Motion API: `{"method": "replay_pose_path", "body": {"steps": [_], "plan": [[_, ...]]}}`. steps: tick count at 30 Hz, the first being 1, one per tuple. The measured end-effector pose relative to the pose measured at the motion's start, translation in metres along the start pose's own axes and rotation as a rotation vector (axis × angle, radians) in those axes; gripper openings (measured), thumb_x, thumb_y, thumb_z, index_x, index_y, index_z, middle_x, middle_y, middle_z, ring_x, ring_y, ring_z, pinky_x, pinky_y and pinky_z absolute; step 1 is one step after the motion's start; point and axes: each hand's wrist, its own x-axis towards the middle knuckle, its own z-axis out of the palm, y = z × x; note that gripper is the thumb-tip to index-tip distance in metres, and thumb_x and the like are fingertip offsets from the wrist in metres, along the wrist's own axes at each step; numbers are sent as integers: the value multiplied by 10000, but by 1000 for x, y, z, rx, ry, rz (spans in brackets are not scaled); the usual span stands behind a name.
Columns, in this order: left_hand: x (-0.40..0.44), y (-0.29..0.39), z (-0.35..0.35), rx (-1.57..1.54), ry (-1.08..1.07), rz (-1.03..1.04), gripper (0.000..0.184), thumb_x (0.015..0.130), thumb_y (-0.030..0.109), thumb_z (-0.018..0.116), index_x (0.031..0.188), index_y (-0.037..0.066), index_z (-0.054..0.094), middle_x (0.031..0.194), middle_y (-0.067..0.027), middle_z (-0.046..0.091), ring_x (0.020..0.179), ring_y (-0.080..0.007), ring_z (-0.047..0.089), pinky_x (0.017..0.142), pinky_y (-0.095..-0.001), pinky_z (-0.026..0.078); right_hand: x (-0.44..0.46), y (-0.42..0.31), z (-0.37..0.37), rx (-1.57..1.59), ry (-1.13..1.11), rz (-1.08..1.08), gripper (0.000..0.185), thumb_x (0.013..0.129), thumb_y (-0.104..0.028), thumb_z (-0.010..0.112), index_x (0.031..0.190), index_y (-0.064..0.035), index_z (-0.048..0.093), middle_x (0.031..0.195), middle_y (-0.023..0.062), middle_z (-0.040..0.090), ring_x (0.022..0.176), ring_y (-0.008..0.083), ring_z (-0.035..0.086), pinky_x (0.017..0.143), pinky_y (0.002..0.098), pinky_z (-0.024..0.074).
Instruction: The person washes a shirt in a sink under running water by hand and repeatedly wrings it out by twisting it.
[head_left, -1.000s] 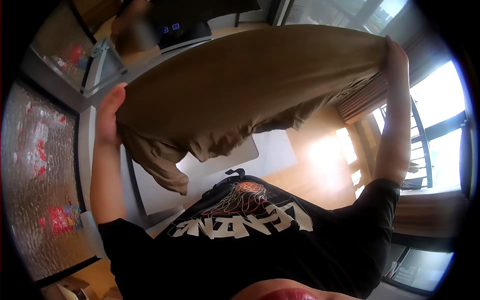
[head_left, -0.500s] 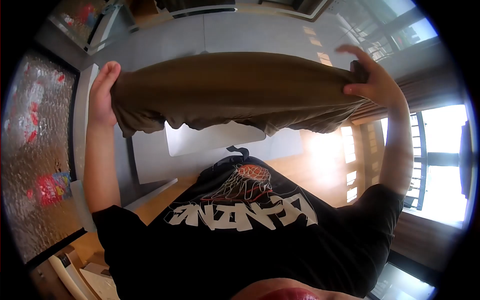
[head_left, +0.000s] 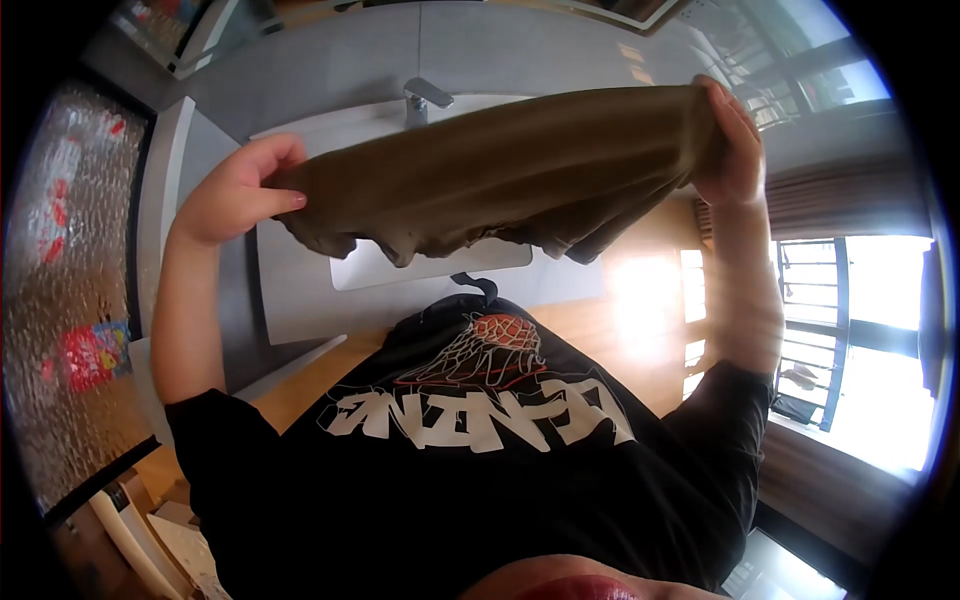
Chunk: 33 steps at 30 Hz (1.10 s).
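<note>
A brown cloth, perhaps a garment, is stretched in the air between my two hands, its lower edge ragged with folds. My left hand pinches its left end between thumb and fingers. At the other end, my right hand is closed around the fabric, and some of its fingers are behind the cloth. The right end sits higher than the left. Below the cloth is a white sink basin, partly covered by it, with a metal faucet just beyond its upper edge.
Grey countertop surrounds the basin. A textured glass panel with red patches stands at the left. To the right are a curtain and a bright barred window. A mirror-like surface lies at the upper right.
My right hand has closed on the cloth's right end and moved up and inward. My left hand has shifted inward and turned. The cloth now tilts, revealing the faucet.
</note>
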Motion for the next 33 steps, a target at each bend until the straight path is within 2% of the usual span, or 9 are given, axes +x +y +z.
{"method": "replay_pose_path", "body": {"steps": [3,5,7,10,13,20,28,30,33], "plan": [[41,5,44,-77,-179,262,802,737,78,796,1428,55,389,1341,-113,524,1306,-236,479,1098,-372,373,22,20,25,142,107,-11,313,1055,-275,405,1110,-19,576,1012,123,674,930,209,656,837,335,524],[77,14,89,-116,-65,436,969,695,193,895,1478,72,337,1386,-121,509,1307,-241,478,1093,-370,381,34,32,24,120,142,-43,329,1053,-272,417,1156,-19,601,1052,132,691,951,230,672,855,339,540],[106,26,121,-230,59,461,513,813,168,804,1254,31,581,1104,-72,657,1010,-164,591,900,-310,475,44,20,50,76,-22,31,254,1025,-226,508,1045,-2,627,945,100,670,842,171,634,746,302,517],[114,25,129,-297,251,440,195,906,161,712,1003,-8,700,846,-8,680,794,-103,587,732,-269,484,40,23,68,-237,437,-123,219,991,-204,545,884,-27,616,717,75,623,654,205,599,622,336,490],[103,28,129,-373,408,567,176,966,128,643,1045,-23,688,912,4,668,847,-66,573,768,-220,460,28,22,34,-957,635,-80,295,981,-266,630,1073,12,665,916,33,669,849,80,592,760,233,487],[102,30,122,-685,369,422,162,983,126,611,1058,-6,668,977,-4,669,892,-73,578,814,-224,463,14,21,41,-325,469,146,287,979,-253,625,1086,13,644,930,49,666,820,107,611,722,250,504],[77,66,129,-454,192,528,199,920,105,699,1076,7,624,972,-2,672,875,-74,597,811,-227,476,7,16,82,-845,218,81,310,829,-242,808,814,-75,548,723,-30,548,646,57,505,564,214,397],[74,69,132,-509,244,500,209,951,132,661,1110,-1,637,993,-14,684,894,-81,608,819,-230,479,5,14,86,-899,172,78,267,820,-246,814,781,-42,645,652,-8,603,572,77,552,514,222,412],[70,69,131,-654,244,441,241,983,187,618,1128,-2,657,1017,-29,695,907,-94,621,819,-245,489,7,15,80,-638,72,169,237,846,-235,787,805,-46,650,644,-22,576,587,47,517,506,215,373]]}}
